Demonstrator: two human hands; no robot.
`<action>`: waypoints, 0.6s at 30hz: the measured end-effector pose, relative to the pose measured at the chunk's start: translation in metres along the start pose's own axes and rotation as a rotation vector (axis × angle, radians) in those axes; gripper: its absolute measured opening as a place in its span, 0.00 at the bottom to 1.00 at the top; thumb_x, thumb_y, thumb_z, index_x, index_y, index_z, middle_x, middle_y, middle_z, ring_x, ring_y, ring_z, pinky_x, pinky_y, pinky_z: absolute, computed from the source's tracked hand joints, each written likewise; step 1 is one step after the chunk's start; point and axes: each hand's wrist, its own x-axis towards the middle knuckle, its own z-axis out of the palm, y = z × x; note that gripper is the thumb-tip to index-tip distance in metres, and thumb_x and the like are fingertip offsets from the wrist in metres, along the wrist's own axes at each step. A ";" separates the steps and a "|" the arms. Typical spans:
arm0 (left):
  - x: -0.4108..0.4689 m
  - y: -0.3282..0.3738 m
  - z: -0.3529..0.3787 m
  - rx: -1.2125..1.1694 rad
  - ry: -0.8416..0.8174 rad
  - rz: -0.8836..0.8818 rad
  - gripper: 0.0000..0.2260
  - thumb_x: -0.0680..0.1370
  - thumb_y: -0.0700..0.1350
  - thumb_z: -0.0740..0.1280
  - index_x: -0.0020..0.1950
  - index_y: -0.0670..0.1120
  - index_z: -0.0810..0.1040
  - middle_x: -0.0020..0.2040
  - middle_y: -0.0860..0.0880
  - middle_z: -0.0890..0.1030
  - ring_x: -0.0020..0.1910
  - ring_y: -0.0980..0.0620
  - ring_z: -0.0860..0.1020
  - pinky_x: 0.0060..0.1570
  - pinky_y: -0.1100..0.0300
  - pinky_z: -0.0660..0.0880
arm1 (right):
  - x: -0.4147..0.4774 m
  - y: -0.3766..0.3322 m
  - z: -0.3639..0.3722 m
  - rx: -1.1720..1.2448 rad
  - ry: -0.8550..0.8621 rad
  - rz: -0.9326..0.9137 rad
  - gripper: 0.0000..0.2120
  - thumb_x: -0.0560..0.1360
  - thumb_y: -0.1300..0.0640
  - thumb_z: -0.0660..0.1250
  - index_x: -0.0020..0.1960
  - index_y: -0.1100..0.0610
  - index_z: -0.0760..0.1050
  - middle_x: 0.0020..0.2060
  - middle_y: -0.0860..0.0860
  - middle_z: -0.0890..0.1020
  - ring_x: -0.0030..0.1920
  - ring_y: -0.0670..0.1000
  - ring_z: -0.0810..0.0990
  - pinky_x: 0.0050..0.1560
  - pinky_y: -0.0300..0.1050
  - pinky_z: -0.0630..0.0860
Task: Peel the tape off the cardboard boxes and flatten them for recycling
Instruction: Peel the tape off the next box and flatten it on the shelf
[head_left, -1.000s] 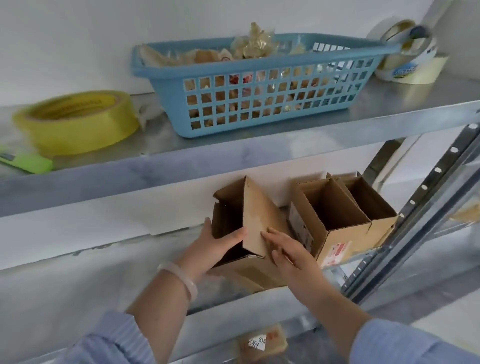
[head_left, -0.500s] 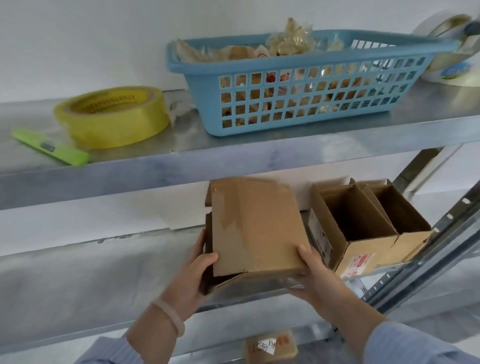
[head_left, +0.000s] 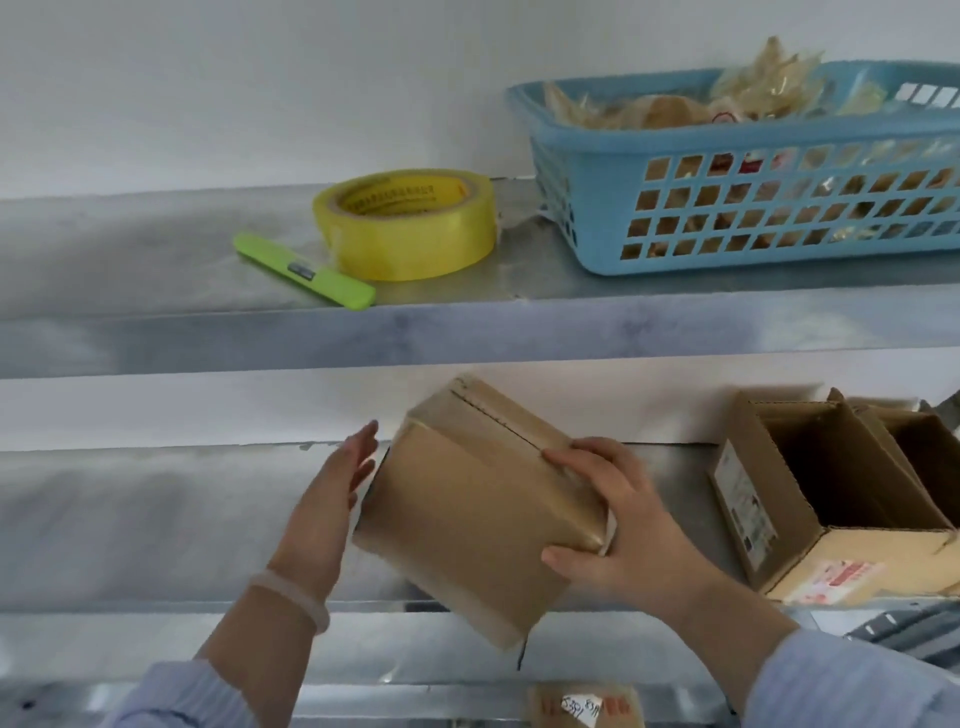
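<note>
The right hand (head_left: 613, 525) grips the small closed brown cardboard box (head_left: 467, 514), tipped just above the grey metal shelf (head_left: 156, 519), the left hand (head_left: 332, 499) flat and open beside it, likely hunting the shiny tape (head_left: 584, 512) end to pick next.

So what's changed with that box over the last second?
The box was turned over, closed side up, and tilted past the shelf edge. The right hand grips it; the left hand let go, open beside it. Open boxes, tape roll and basket stayed.

Brown box (head_left: 470, 512) — blue basket (head_left: 587, 171).
</note>
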 end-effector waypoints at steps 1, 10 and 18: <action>-0.002 0.005 0.000 0.009 -0.031 -0.058 0.25 0.66 0.76 0.59 0.56 0.66 0.80 0.59 0.63 0.77 0.61 0.62 0.72 0.64 0.56 0.64 | 0.006 -0.004 0.007 -0.056 -0.026 -0.045 0.36 0.61 0.37 0.74 0.67 0.35 0.67 0.67 0.41 0.61 0.69 0.44 0.62 0.66 0.41 0.68; -0.004 -0.013 -0.032 -0.179 0.184 -0.180 0.13 0.75 0.56 0.62 0.42 0.52 0.83 0.42 0.54 0.83 0.49 0.51 0.78 0.48 0.54 0.74 | 0.034 -0.019 0.045 -0.196 -0.221 -0.159 0.31 0.70 0.32 0.65 0.70 0.28 0.58 0.75 0.38 0.54 0.77 0.41 0.43 0.75 0.48 0.52; -0.007 -0.008 -0.038 0.068 0.249 0.096 0.25 0.79 0.37 0.52 0.50 0.63 0.82 0.51 0.63 0.82 0.53 0.60 0.79 0.53 0.59 0.75 | 0.027 -0.015 0.071 -0.131 -0.186 0.006 0.42 0.73 0.35 0.62 0.75 0.32 0.35 0.74 0.32 0.35 0.76 0.38 0.43 0.70 0.38 0.54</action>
